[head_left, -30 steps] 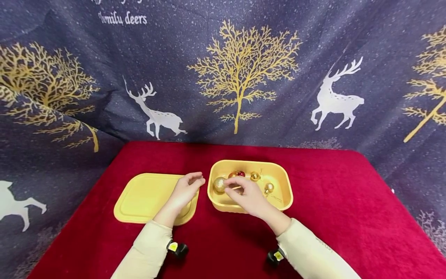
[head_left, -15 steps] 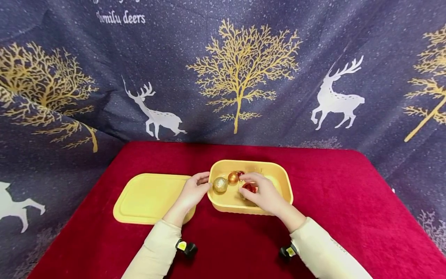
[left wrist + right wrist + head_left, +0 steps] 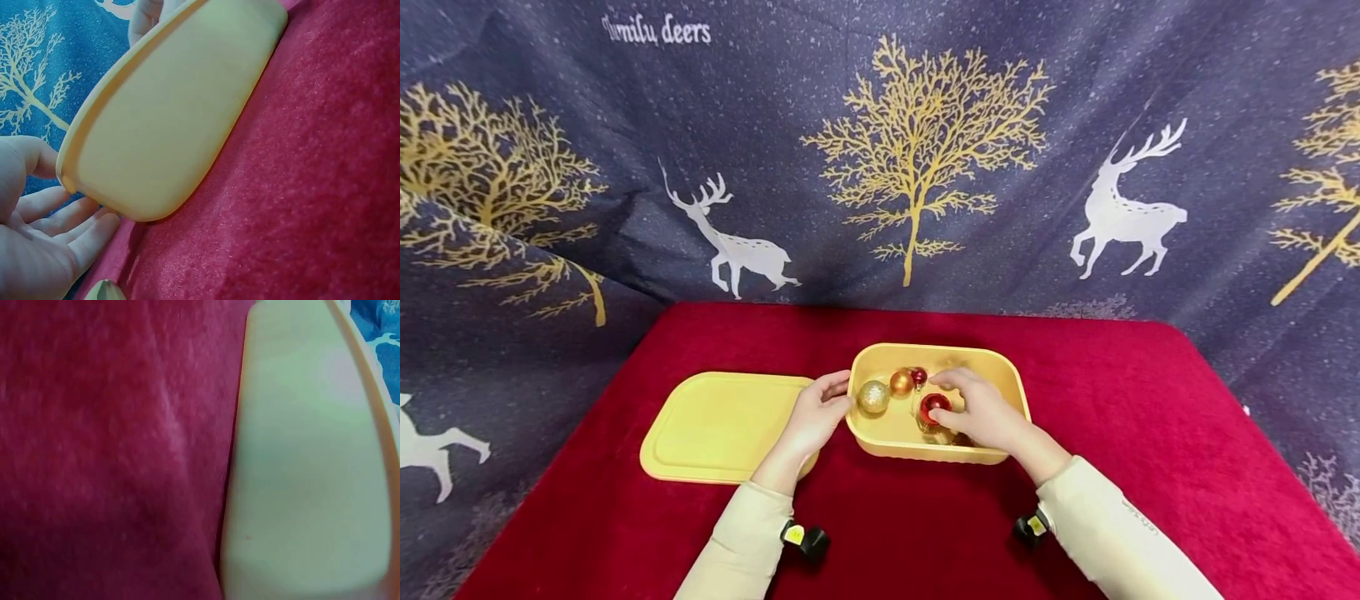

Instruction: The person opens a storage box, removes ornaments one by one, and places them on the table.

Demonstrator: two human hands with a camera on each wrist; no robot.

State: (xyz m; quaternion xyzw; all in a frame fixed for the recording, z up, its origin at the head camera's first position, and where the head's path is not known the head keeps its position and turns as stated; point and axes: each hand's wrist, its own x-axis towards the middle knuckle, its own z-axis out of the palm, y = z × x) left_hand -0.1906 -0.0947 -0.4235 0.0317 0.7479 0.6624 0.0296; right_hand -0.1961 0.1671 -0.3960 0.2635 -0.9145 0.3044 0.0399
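Observation:
My left hand (image 3: 815, 417) grips the left end of a yellow rectangular storage box (image 3: 1015, 387), thumb at the rim and fingers along the outer wall. In the left wrist view, that hand's fingertips touch the box's end wall (image 3: 150, 144). Inside the box, my right hand (image 3: 988, 412) is beside a shiny red Christmas bauble (image 3: 935, 407). Its thumb overlaps the bauble while its index finger stands apart. A gold glitter bauble (image 3: 873, 397), an orange-gold bauble (image 3: 901, 382) and a small dark red one (image 3: 918, 377) lie to the left. The right hand hides the box's right part.
A yellow lid (image 3: 722, 425) lies flat left of the box, partly under my left forearm. Both rest on a table with a red velvet cloth (image 3: 1105, 400). A dark blue printed curtain (image 3: 1000, 250) hangs behind.
My left hand has moved right from over the lid to the box's rim. My right hand has shifted right inside the box, uncovering the red bauble and covering the small gold baubles.

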